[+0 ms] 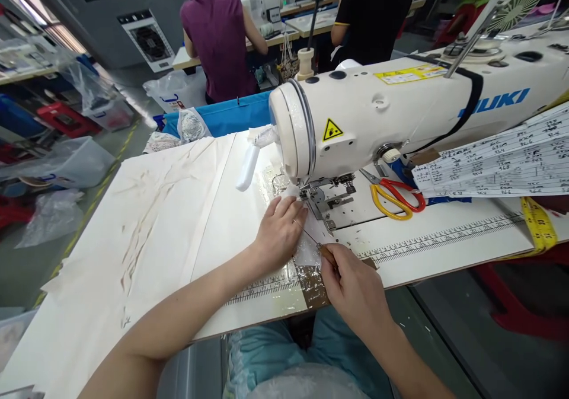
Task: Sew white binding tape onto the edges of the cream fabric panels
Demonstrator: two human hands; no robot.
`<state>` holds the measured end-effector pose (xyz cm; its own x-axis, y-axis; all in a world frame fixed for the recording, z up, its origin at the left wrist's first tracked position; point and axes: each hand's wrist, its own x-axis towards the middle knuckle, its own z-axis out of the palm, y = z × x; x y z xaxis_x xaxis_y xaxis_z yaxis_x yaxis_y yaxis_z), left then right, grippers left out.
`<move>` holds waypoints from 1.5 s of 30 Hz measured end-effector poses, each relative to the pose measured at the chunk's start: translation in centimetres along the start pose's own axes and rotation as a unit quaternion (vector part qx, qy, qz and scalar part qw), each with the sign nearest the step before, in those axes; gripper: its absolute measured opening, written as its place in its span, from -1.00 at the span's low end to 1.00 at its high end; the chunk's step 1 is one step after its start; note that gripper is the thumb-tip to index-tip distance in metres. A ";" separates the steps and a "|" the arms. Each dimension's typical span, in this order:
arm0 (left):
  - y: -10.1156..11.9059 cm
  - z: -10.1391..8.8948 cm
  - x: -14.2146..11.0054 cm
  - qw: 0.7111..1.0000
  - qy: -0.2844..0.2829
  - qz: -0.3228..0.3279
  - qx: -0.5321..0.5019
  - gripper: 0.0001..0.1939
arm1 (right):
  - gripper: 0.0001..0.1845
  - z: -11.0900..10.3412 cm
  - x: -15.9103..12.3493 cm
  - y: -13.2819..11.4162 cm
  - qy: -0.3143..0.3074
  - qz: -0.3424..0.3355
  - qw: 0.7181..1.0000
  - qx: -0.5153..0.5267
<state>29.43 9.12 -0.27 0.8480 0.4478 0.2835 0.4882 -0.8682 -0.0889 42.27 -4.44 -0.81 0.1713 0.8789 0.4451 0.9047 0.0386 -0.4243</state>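
Head view, left to right: creased cream paper (173, 197) covers the left end of our tabletop (217, 233). Blue cloth (240, 111) sits just beyond the far edge; a person in a purple top (217, 46) works past it. Our left hand (281, 228) is palm down, mid-tabletop, fingers stretched side by side on white fabric (313, 230); thumb hidden, so we can't tell if it pinches. Fingertips are right beside the needle area of the sewing machine (391, 108). Fabric runs out from under that hand toward the near edge, between our two hands. Awl (328, 255): its wooden handle is clamped in our right hand (355, 286), fingers wrapped round it near the tabletop's near edge. Thin shaft sticks out of the grip, up and left over the fabric, tip at the left hand's fingers. Further right, scissors (395, 200) lie under the machine arm, well clear of both hands. Handwritten sheet (493, 156) next, then a yellow tape measure (539, 224) over the near edge, toward the right end.
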 end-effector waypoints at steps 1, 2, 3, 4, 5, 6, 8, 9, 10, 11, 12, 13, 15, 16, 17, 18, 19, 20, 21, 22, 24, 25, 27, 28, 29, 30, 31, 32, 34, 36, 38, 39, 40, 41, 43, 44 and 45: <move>0.3 -0.1 0.0 1.000 0.001 0.009 -0.013 -0.60 | -0.80 -0.1 0.0 0.0 0.000 0.001 1.000 0.000; 0.6 -0.2 -0.1 1.000 0.001 0.017 -0.024 -0.61 | -0.79 -0.1 0.0 -0.1 0.000 0.001 1.000 -0.001; 0.8 -0.2 -0.1 0.999 0.002 0.023 -0.030 -0.60 | -0.79 -0.2 0.0 -0.1 0.000 0.000 1.000 -0.003; 1.0 -0.2 -0.1 0.999 0.003 0.024 -0.031 -0.59 | -0.78 -0.2 0.0 0.0 0.001 -0.001 1.000 -0.004; 1.2 -0.2 -0.2 0.999 0.002 0.024 -0.027 -0.58 | -0.78 -0.3 0.0 0.0 0.001 -0.003 1.000 -0.005; 1.3 -0.2 -0.2 0.999 -0.001 0.023 -0.022 -0.57 | -0.78 -0.5 -0.1 0.0 0.001 -0.004 1.000 -0.005; 1.3 -0.2 -0.3 1.000 -0.011 0.024 -0.011 -0.56 | -0.78 -0.8 -0.3 0.2 -0.001 -0.005 1.000 -0.002; 1.3 -0.2 -0.3 1.000 -0.016 0.026 -0.007 -0.56 | -0.78 -1.1 -0.5 0.4 -0.001 -0.005 1.000 0.000; 1.3 -0.2 -0.4 0.999 -0.018 0.026 -0.005 -0.56 | -0.78 -1.3 -0.6 0.6 0.000 -0.005 1.000 0.002; 1.3 -0.3 -0.4 1.000 -0.018 0.025 -0.003 -0.56 | -0.78 -1.6 -0.9 0.8 0.001 -0.002 1.000 0.004; 1.4 -0.3 -0.4 1.000 -0.016 0.023 -0.004 -0.57 | -0.77 -2.0 -1.1 1.1 0.001 0.004 1.000 0.009; 1.5 -0.3 -0.4 1.000 -0.015 0.019 -0.004 -0.57 | -0.77 -2.3 -1.3 1.4 -0.001 0.015 1.000 0.015; 1.7 -0.4 -0.5 1.000 -0.016 0.011 -0.004 -0.57 | -0.77 -2.9 -1.7 2.0 -0.012 0.042 0.999 0.029; 1.8 -0.4 -0.5 1.000 -0.021 0.011 -0.002 -0.56 | -0.77 -3.1 -1.9 2.4 -0.018 0.055 0.998 0.035; 1.9 -0.4 -0.5 1.000 -0.028 0.013 0.001 -0.56 | -0.77 -3.4 -2.0 2.7 -0.023 0.067 0.997 0.040; 1.9 -0.4 -0.5 0.999 -0.037 0.016 0.003 -0.56 | -0.77 -3.5 -2.1 2.9 -0.025 0.076 0.996 0.046; 1.9 -0.5 -0.5 0.999 -0.047 0.019 0.005 -0.56 | -0.77 -3.6 -2.2 3.2 -0.025 0.085 0.995 0.053; 1.9 -0.5 -0.5 0.998 -0.055 0.021 0.005 -0.55 | -0.77 -3.7 -2.3 3.4 -0.025 0.093 0.993 0.061; 1.9 -0.5 -0.5 0.998 -0.062 0.020 0.005 -0.55 | -0.77 -3.7 -2.3 3.5 -0.026 0.101 0.992 0.071; 1.8 -0.6 -0.5 0.998 -0.068 0.018 0.004 -0.55 | -0.77 -3.7 -2.4 3.6 -0.026 0.109 0.991 0.080; 1.8 -0.7 -0.5 0.997 -0.078 0.016 -0.001 -0.55 | -0.78 -3.6 -2.4 3.8 -0.027 0.119 0.989 0.089; 1.8 -0.8 -0.4 0.996 -0.083 0.016 -0.003 -0.55 | -0.78 -3.5 -2.5 3.8 -0.028 0.122 0.988 0.090; 1.8 -0.9 -0.4 0.996 -0.092 0.016 -0.010 -0.54 | -0.78 -3.4 -2.6 3.9 -0.024 0.127 0.988 0.090; 1.9 -1.0 -0.4 0.995 -0.095 0.016 -0.014 -0.54 | -0.78 -3.3 -2.6 3.9 -0.021 0.129 0.987 0.091; 1.9 -1.1 -0.4 0.995 -0.097 0.017 -0.018 -0.53 | -0.78 -3.3 -2.7 3.9 -0.019 0.131 0.987 0.092; 2.0 -1.1 -0.4 0.995 -0.098 0.017 -0.021 -0.51 | -0.77 -3.3 -2.7 3.9 -0.017 0.134 0.986 0.094; 2.0 -1.1 -0.4 0.995 -0.099 0.018 -0.024 -0.50 | -0.76 -3.3 -2.7 3.9 -0.019 0.138 0.986 0.097; 2.0 -1.1 -0.5 0.995 -0.098 0.019 -0.026 -0.49 | -0.76 -3.4 -2.6 4.0 -0.025 0.143 0.984 0.099; 2.1 -1.1 -0.5 0.995 -0.097 0.017 -0.029 -0.48 | -0.75 -3.5 -2.6 4.0 -0.042 0.153 0.982 0.102; 2.1 -1.0 -0.6 0.995 -0.097 0.015 -0.031 -0.47 | -0.74 -3.6 -2.6 4.1 -0.057 0.160 0.980 0.104; 2.1 -1.0 -0.6 0.995 -0.097 0.015 -0.032 -0.46 | -0.72 -3.5 -2.7 3.9 -0.053 0.176 0.977 0.105; 2.1 -1.0 -0.6 0.995 -0.097 0.016 -0.032 -0.46 | -0.70 -3.5 -2.8 3.8 -0.044 0.189 0.975 0.106; 2.1 -1.0 -0.6 0.995 -0.097 0.016 -0.032 -0.45 | -0.68 -3.4 -2.9 3.6 -0.034 0.205 0.972 0.107; 2.1 -1.0 -0.6 0.995 -0.096 0.017 -0.032 -0.45 | -0.65 -3.4 -2.9 3.3 -0.023 0.220 0.969 0.110; 2.1 -1.0 -0.6 0.995 -0.094 0.017 -0.031 -0.45 | -0.58 -3.3 -3.1 2.9 -0.003 0.239 0.964 0.117; 2.0 -1.0 -0.6 0.995 -0.092 0.018 -0.030 -0.46 | -0.54 -3.3 -3.1 2.7 0.004 0.240 0.963 0.122; 2.0 -0.9 -0.5 0.996 -0.088 0.017 -0.030 -0.46 | -0.53 -3.3 -3.1 2.7 0.010 0.235 0.964 0.127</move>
<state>29.79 6.96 0.26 0.8895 0.4437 0.1089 0.4496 -0.8925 -0.0368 45.42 -8.65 -0.75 0.5485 0.8184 0.1713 0.6009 -0.2433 -0.7614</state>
